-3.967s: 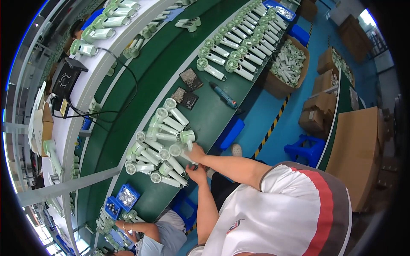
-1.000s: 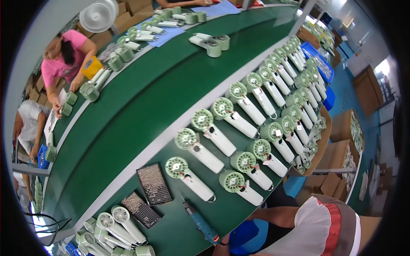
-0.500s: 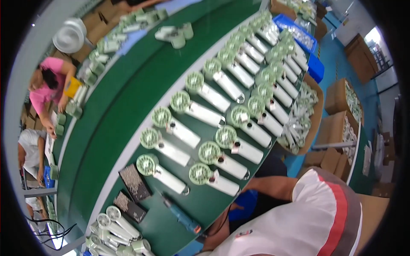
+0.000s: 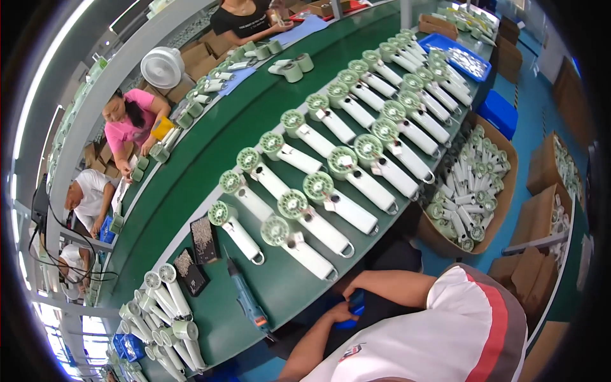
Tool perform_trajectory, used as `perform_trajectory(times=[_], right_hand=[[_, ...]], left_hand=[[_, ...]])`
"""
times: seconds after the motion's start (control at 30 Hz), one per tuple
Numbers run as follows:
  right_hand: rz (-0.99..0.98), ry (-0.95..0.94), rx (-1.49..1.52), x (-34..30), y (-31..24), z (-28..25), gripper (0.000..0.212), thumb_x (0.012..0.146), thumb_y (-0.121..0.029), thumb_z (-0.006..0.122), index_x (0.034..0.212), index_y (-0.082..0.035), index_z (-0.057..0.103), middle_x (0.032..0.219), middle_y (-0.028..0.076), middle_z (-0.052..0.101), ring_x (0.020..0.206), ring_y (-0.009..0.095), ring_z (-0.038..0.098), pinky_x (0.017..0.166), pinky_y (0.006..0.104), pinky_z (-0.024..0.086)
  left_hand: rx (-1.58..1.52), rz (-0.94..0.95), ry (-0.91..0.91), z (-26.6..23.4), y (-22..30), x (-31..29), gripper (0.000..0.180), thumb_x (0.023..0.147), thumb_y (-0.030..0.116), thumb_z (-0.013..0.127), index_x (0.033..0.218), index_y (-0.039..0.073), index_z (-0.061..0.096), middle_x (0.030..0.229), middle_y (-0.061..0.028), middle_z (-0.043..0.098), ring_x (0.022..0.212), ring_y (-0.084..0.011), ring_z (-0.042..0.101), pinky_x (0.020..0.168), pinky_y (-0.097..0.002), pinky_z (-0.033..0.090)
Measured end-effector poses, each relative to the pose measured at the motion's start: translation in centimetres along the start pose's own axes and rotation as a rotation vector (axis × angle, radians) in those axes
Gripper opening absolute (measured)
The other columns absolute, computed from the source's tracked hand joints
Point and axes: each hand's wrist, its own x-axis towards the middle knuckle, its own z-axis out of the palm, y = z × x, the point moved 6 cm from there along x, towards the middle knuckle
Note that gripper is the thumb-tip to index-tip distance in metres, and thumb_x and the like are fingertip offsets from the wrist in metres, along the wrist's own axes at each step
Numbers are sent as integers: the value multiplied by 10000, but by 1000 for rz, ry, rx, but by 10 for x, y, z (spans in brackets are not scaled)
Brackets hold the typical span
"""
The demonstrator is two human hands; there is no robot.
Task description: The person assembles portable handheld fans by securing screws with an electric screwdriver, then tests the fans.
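Fingers of our right hand (image 4: 349, 310) curl around a small blue object (image 4: 357, 302) just below the near edge of the green table (image 4: 191, 172). Our left hand is hidden, so we cannot tell its grip. On that table lie a blue electric screwdriver (image 4: 247, 299) and rows of handheld fans (image 4: 331, 197).

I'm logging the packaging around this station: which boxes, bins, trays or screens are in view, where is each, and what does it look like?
Cardboard box: right of the green table, open, brown, full of handheld fans.
Blue tray: far end of the table, rectangular, holds small pale parts.
Blue bin: right of the table, below the tray, solid blue.
Brown cartons: far right, on the floor, open.
No screen can be made out.
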Motion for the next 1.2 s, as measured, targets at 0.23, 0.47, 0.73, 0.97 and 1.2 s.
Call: perform_trajectory(times=[0.23, 0.47, 0.73, 0.97, 1.2], right_hand=[[-55, 619, 126, -127, -44, -7, 494, 839, -320, 770, 1230, -27, 697, 1138, 233, 705, 1024, 398, 683, 904, 485, 552], [-103, 1181, 401, -319, -98, -80, 245, 832, -170, 791, 1020, -21, 738, 934, 152, 695, 868, 297, 691, 779, 392, 558], [501, 1754, -147, -370, -83, -196, 558, 735, -477, 816, 1037, -19, 711, 1108, 242, 607, 1045, 409, 604, 912, 480, 510], [766, 1439, -89, -333, -68, -219, 687, 646, -602, 800, 1057, -55, 740, 1218, 272, 579, 1146, 415, 553, 941, 519, 451], [775, 1333, 10, -329, -52, -223, 389, 660, -352, 780, 893, -41, 796, 1161, 253, 585, 1135, 388, 486, 874, 477, 419]], left_hand=[[212, -169, 373, -21, 90, -83, 305, 917, 265, 622, 1054, 11, 721, 1066, -274, 708, 1021, -432, 684, 882, -521, 542], [-174, 75, 1324, -103, 267, -238, 268, 866, 240, 802, 815, 8, 678, 723, -156, 685, 643, -306, 676, 629, -388, 536], [185, -94, 1865, -222, 316, -236, 808, 805, 447, 836, 1315, -87, 506, 1418, -413, 375, 1322, -550, 412, 1101, -559, 391], [204, -424, 1773, -247, 308, -222, 804, 788, 694, 733, 1094, -46, 673, 1326, -325, 501, 1192, -470, 563, 1029, -518, 464], [241, -728, 1529, -263, 311, -206, 726, 793, 611, 734, 1141, -26, 722, 1412, -345, 449, 1212, -476, 559, 996, -542, 490]])
